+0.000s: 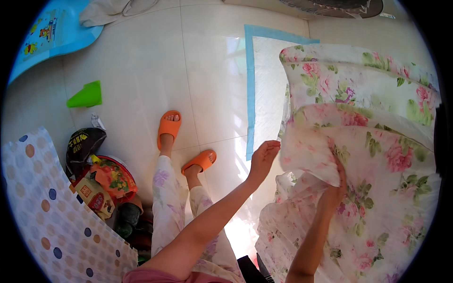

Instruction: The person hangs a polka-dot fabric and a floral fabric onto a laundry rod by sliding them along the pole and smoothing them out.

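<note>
A large, thin floral cloth [382,198] with pink roses and green leaves spreads down the right side in loose folds. My left hand [263,161] is at its left edge, fingertips closed together at the border of a raised fold [306,152]. Lower and to the right, my right hand [338,180] grips the cloth by that same fold, its fingers partly hidden among the layers. Between my two hands, the fold stands up in a pale, bunched flap. What supports the cloth underneath is hidden.
A blue-bordered white pad [267,78] lies on the tiled floor, partly under the cloth. At left are a green wedge-shaped object [86,95], a black bag [83,145], a red basin [132,185] with packets, and a dotted cloth [53,212]. A blue plastic item [67,32] stands top left.
</note>
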Tool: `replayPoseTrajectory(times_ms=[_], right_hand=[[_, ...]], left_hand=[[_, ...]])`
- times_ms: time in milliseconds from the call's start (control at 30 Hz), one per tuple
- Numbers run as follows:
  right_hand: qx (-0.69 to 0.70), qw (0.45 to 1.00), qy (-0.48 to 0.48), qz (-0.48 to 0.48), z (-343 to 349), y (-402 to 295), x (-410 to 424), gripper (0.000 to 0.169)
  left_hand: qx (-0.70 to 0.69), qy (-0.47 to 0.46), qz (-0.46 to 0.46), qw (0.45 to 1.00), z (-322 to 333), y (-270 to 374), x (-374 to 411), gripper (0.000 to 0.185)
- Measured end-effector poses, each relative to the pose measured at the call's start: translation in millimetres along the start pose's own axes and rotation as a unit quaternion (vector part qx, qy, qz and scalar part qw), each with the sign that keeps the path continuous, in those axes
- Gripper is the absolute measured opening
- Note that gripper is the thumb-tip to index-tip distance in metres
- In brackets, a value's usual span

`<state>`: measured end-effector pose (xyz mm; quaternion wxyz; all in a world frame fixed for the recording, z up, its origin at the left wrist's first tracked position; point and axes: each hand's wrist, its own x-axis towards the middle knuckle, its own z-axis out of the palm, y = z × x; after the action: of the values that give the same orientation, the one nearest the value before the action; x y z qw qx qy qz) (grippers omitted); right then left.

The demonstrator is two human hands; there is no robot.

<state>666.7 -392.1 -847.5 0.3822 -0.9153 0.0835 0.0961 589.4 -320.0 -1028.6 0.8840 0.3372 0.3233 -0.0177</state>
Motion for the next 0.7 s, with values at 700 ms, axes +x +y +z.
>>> replayPoseTrajectory(times_ms=[700], right_hand=[[0.329,0.942,0.053,0.036,-48,31,9,0.035]], left_hand=[[-0.192,0.082,-0.091,0.974,-11,-44,78,0.021]])
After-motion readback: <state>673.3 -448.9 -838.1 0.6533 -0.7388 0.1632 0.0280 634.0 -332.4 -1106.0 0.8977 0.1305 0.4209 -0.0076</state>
